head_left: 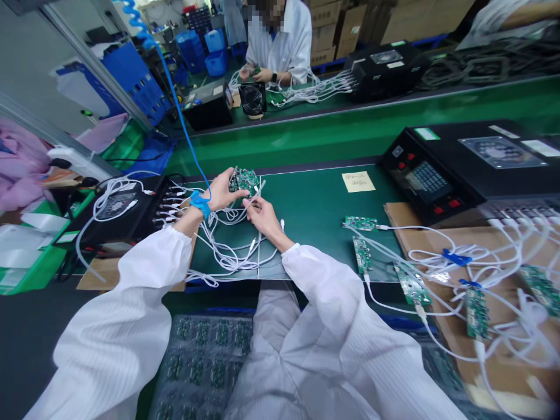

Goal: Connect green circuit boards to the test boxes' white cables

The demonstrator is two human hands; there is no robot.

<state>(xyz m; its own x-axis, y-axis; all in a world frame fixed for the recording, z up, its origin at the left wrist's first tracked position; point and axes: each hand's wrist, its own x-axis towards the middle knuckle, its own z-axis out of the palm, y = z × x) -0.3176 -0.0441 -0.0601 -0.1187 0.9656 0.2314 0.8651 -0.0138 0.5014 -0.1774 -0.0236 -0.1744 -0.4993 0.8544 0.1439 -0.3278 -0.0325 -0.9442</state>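
My left hand [222, 191], with a blue wrist strap [200, 203] below it, grips a green circuit board [245, 179] above the mat; I cannot tell whether it is one board or several stacked. Close beside its lower edge, my right hand [265, 220] pinches a white cable [262, 188], fingertips closed. Whether the plug touches the board is too small to tell. Loose white cables [223, 251] with pale plugs lie tangled beneath both hands. They lead toward the black box [118, 213] at my left, where several are plugged in.
A black tester [431, 181] with red buttons stands at the right; cabled circuit boards [361, 254] lie before it, some on cardboard [402, 219]. A yellow note [359, 181] rests on the mat. A clear tray [205, 361] of boards is by my lap. Across the bench sits a co-worker [280, 46].
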